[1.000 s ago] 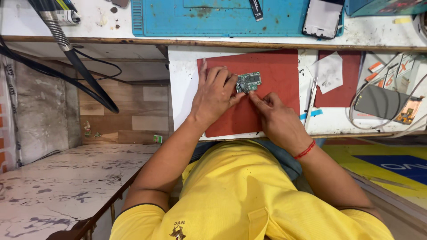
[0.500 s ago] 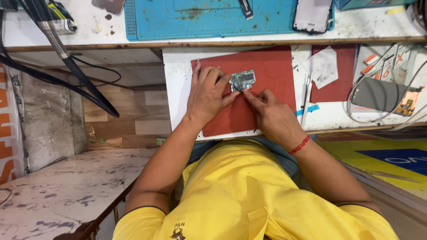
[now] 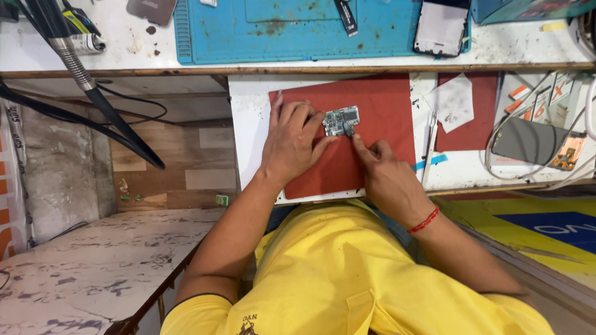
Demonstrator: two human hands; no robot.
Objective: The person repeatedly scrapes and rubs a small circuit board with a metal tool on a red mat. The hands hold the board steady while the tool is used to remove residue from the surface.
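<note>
Small circuit board (image 3: 342, 120) lies just above centre of the frame on the red mat (image 3: 385, 105), long axis left-right, my left hand (image 3: 292, 139) pinning its left end with spread fingers, my right hand (image 3: 385, 177) pinching its lower-right corner, both equally near.

The person wears a yellow short-sleeved shirt (image 3: 347, 279) and a red wrist thread (image 3: 424, 220).

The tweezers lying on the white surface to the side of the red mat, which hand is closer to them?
Right. The right hand sits beside the tweezers, with a strip of red mat between. The left hand is farther off, beyond the small circuit board.
</note>
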